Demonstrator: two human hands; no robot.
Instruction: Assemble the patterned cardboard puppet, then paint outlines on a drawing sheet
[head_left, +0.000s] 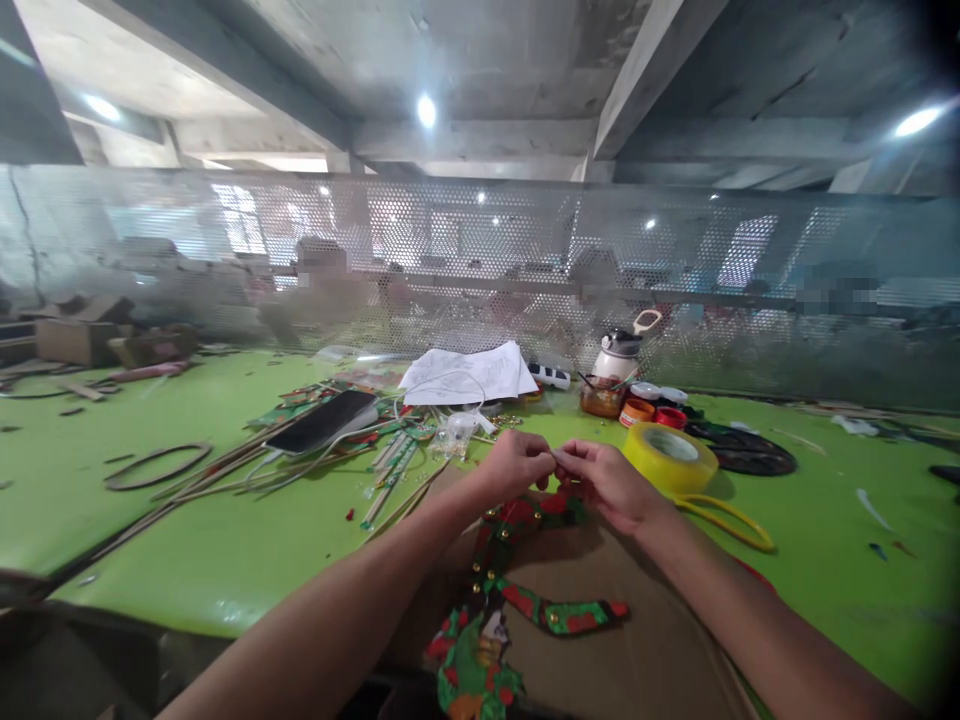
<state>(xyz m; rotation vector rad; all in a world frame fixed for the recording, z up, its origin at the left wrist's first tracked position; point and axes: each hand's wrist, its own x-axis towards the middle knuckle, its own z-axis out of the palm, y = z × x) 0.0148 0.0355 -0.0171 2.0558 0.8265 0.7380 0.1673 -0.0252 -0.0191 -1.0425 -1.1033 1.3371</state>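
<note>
My left hand (519, 466) and my right hand (600, 480) meet fingertip to fingertip over a brown cardboard sheet (622, 670). Both are closed in a pinch; whatever lies between the fingers is too small to name. Just beneath them is a painted figure (514, 520) in red and green, with small gold fasteners along its jointed strips. One bent strip (574, 617) reaches to the right across the cardboard. Nearer to me lies its wider green and red part (472, 665), partly cut off by the lower edge of the view.
A roll of yellow tape (637, 460) and a yellow loop (739, 530) lie right of my hands. Behind stand paint jars (637, 411) and a white bottle (617, 355). To the left are a phone (319, 425), sticks (394, 470), a plastic bag (454, 435) and papers (472, 372). A perforated screen (480, 240) closes the far side.
</note>
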